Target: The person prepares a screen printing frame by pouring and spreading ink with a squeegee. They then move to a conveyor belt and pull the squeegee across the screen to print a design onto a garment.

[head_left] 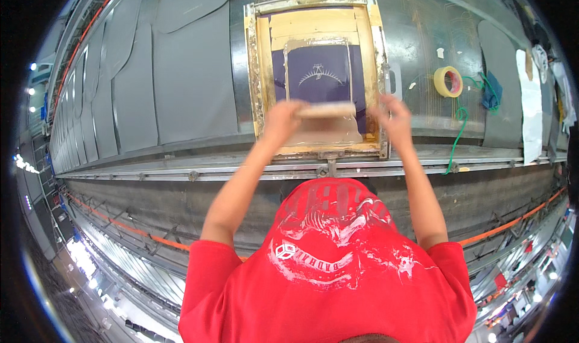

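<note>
A screen-printing frame [253, 72] with taped yellow edges lies on the long table in front of me. Its dark purple mesh [356, 72] carries a pale curved design and a band of greyish ink [325, 131] near the close end. My left hand [282, 119] is closed around the left end of a pale, bar-shaped squeegee [325, 110], which lies crosswise over the mesh and looks blurred. At the frame's right side is my right hand [393, 119], its fingers smeared by motion. Whether it touches the frame, I cannot tell.
Grey sheet panels [196, 78] cover the table on the left. To the right are a yellow tape roll [448, 82], green cord [461, 117], a blue cloth bundle [492, 91] and a white strip [529, 108]. A metal rail [241, 171] runs along the near edge.
</note>
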A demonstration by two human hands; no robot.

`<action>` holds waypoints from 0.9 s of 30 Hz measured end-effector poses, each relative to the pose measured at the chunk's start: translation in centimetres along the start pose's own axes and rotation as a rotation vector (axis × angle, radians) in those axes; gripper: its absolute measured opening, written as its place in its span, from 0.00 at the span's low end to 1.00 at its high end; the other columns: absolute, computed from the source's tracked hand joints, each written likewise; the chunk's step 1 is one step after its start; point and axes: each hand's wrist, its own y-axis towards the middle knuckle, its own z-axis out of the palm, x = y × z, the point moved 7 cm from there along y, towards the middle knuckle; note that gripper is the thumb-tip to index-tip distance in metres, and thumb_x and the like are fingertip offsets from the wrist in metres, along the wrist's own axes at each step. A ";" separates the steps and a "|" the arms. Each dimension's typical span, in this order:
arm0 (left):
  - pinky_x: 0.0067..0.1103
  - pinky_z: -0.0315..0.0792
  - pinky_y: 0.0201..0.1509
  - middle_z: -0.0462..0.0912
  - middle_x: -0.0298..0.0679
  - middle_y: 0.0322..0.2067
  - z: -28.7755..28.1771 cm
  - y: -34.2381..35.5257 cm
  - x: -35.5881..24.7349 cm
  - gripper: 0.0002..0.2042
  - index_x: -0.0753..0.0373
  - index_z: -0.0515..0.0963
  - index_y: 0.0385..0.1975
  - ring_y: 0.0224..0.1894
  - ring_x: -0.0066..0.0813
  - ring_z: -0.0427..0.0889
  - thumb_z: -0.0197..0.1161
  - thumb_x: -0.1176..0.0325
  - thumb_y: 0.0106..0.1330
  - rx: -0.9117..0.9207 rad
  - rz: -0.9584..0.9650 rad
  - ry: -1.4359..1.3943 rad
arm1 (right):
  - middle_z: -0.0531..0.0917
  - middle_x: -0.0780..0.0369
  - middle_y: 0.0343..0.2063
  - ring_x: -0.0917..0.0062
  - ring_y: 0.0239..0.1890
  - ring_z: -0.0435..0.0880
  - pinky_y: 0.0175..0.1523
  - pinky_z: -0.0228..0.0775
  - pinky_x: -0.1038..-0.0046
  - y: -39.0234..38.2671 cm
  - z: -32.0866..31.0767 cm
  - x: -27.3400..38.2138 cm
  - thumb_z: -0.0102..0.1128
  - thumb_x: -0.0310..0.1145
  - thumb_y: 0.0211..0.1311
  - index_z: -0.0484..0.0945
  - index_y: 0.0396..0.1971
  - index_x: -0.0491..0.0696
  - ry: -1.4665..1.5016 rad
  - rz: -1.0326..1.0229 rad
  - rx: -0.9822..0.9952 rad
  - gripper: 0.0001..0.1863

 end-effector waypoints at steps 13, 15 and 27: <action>0.32 0.77 0.54 0.86 0.41 0.47 -1.6 7.0 0.3 0.21 0.56 0.84 0.47 0.51 0.41 0.83 0.64 0.80 0.52 -0.352 0.178 0.066 | 0.84 0.56 0.25 0.65 0.28 0.81 0.39 0.72 0.65 11.7 -1.6 -6.9 0.59 0.41 0.67 0.84 0.43 0.53 -0.012 0.151 -0.327 0.11; 0.32 0.75 0.57 0.84 0.39 0.50 0.3 2.1 -0.4 0.24 0.56 0.83 0.49 0.54 0.41 0.81 0.65 0.81 0.49 -0.309 0.226 0.111 | 0.83 0.56 0.24 0.67 0.27 0.81 0.38 0.71 0.65 11.2 -2.2 -5.3 0.59 0.40 0.67 0.84 0.43 0.53 -0.053 0.126 -0.355 0.11; 0.35 0.71 0.61 0.81 0.37 0.54 5.2 -7.2 -2.1 0.27 0.58 0.80 0.52 0.58 0.40 0.76 0.59 0.82 0.47 -0.310 0.172 0.199 | 0.79 0.62 0.20 0.79 0.23 0.72 0.32 0.66 0.70 11.3 -0.2 -6.8 0.56 0.40 0.71 0.84 0.44 0.51 0.058 0.114 -0.344 0.12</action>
